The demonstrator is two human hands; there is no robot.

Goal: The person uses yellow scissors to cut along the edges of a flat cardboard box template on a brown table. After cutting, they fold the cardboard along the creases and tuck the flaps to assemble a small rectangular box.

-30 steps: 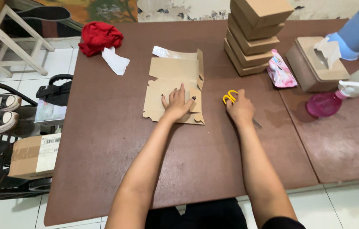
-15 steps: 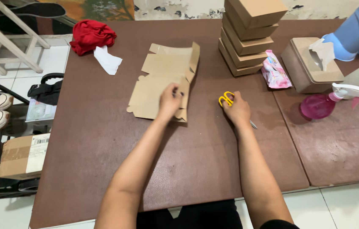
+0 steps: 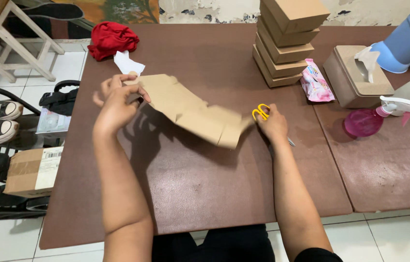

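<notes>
My left hand point(image 3: 117, 101) grips one end of a flat, unfolded brown cardboard box blank point(image 3: 190, 110) and holds it up off the brown table point(image 3: 205, 179); the blank slopes down to the right and is blurred. My right hand point(image 3: 275, 126) rests on yellow-handled scissors point(image 3: 262, 111) that lie on the table, fingers curled over the handles. The blank's lower end hangs close to that hand.
A stack of folded cardboard boxes point(image 3: 287, 41) stands at the back, with a pink wipes packet point(image 3: 315, 82), a tissue box point(image 3: 357, 77) and a pink spray bottle point(image 3: 374, 119) to its right. Red cloth point(image 3: 112, 40) and white paper point(image 3: 127, 63) lie back left. Shoes and a parcel point(image 3: 30, 171) sit on the floor at left.
My left hand has taken hold of the cardboard blank, lifted it off the table and swung it leftward. My right hand has stayed on the scissors.
</notes>
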